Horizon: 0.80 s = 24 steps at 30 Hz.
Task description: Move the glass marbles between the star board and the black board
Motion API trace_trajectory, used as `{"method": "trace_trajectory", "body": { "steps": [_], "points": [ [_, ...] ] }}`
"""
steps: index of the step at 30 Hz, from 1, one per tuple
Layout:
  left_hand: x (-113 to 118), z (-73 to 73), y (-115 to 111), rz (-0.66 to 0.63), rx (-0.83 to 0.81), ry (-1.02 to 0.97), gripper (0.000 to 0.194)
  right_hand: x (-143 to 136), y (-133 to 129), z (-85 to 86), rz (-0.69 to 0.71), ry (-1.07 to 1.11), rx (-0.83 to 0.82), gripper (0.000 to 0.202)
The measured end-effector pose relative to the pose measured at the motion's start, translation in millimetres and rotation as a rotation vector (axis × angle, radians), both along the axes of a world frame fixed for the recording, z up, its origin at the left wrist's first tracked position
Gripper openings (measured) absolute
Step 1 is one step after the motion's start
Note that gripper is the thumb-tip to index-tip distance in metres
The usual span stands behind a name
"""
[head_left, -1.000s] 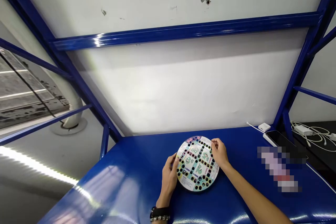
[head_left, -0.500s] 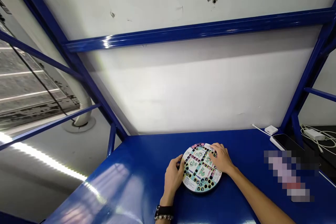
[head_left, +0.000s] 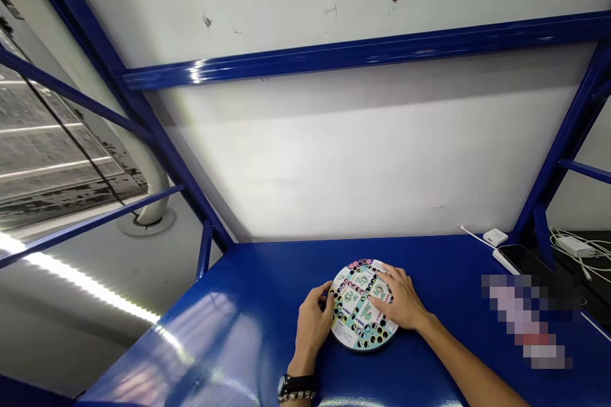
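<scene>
A round board (head_left: 356,315) with colourful prints and many small dark holes lies on the blue tabletop (head_left: 267,267). My left hand (head_left: 315,318) grips its left edge, thumb and fingers closed on the rim. A dark watch and a beaded bracelet are on that wrist. Across the right part of the board lies my right hand (head_left: 398,296), fingers spread over the printed face and covering some of the holes.
At the right are a white adapter (head_left: 495,237), a white cable (head_left: 477,237), a black phone (head_left: 525,261) and a blurred, pixelated item (head_left: 527,324). Farther right sits a charger with coiled cables (head_left: 575,246). Blue metal bars (head_left: 334,58) frame the white wall.
My right hand has moved slightly down and further across the board's face, its fingers more spread. My left hand stays at the left rim. The view has shifted a little.
</scene>
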State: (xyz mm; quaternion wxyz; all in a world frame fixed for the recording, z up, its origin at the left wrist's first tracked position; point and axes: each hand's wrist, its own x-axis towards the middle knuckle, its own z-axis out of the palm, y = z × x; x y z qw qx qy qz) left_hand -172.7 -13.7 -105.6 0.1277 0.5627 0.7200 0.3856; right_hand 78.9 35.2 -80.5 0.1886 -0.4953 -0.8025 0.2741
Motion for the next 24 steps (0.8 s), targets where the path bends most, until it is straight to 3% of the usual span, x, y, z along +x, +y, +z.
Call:
{"method": "trace_trajectory", "body": {
  "steps": [9,14,24],
  "points": [
    [7.3,-0.2,-6.5,-0.107,-0.116,0.334,0.051,-3.0,-2.8,6.5,0.047,-0.18,-0.043,0.081],
    [6.8,3.0,-7.0,-0.084,-0.134,0.316,0.05,-3.2,-4.2,6.1,-0.025,-0.148,-0.028,0.075],
    [7.2,7.0,-7.0,-0.085,-0.125,0.241,0.051,-1.7,-5.8,8.6,-0.018,-0.099,-0.021,0.074]
  ]
}}
